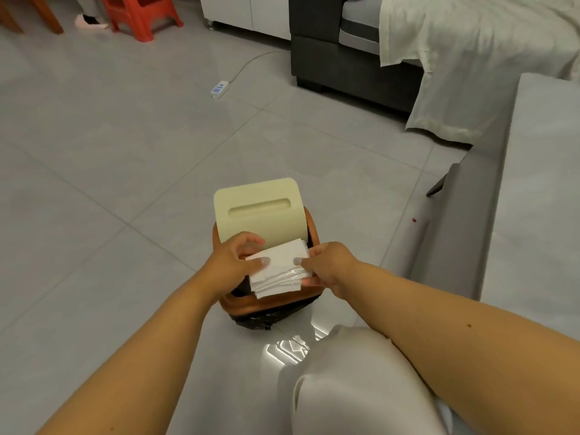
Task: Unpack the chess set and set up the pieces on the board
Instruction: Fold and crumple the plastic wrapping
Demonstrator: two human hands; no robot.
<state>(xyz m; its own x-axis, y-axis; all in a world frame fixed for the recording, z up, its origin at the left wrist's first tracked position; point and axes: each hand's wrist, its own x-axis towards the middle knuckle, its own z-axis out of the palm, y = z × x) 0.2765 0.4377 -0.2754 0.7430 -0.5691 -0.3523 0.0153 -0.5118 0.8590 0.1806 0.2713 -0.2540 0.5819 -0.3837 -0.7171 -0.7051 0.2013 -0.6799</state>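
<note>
A small orange bin (241, 304) lined with a black bag stands on the floor in front of me, its cream lid (257, 208) tipped open and upright at the back. Over its mouth I hold a stack of white folded sheets in clear plastic (277, 268). My left hand (235, 262) grips the stack's left end, thumb on top. My right hand (326, 265) pinches its right end, thumb on top and fingers underneath. No chess board or pieces are in sight.
Grey tiled floor all around. A white power strip (219, 88) with its cable lies further off. A dark sofa (348, 64) with a pale sheet (470, 58) stands at the back right, a grey surface (539, 196) along the right, a red stool (141, 14) at the back left. My knee in pale cloth (351, 378) is below.
</note>
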